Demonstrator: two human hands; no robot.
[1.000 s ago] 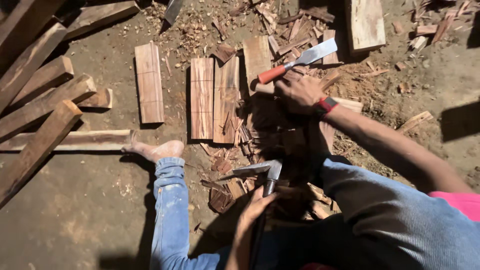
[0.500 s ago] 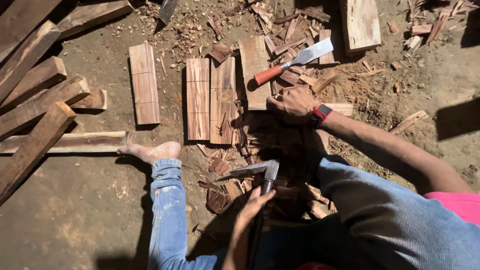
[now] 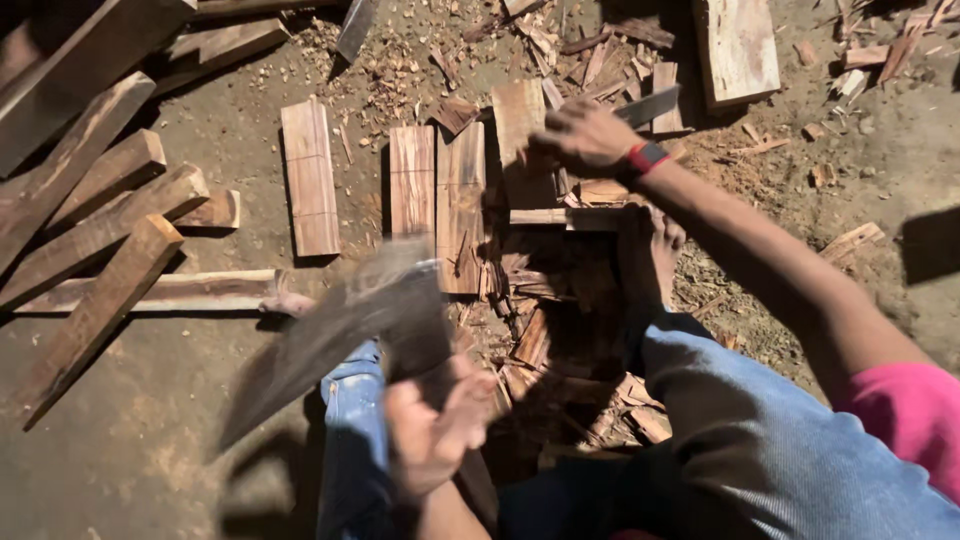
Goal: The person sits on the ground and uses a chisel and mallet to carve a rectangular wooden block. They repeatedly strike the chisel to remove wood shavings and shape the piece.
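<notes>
An adze (image 3: 340, 325), blurred, is gripped by the closed left hand (image 3: 435, 430) above the knees, raised as if for chopping, while the right hand (image 3: 585, 135) is curled over a blade (image 3: 650, 105) among wood scraps (image 3: 560, 300).

A broad-bladed axe (image 3: 345, 325), blurred and grey, is gripped at its handle near the head and tilts down to the left over the dirt floor, while a flat steel blade (image 3: 648, 106) pokes out from under the far hand among wood scraps.
</notes>
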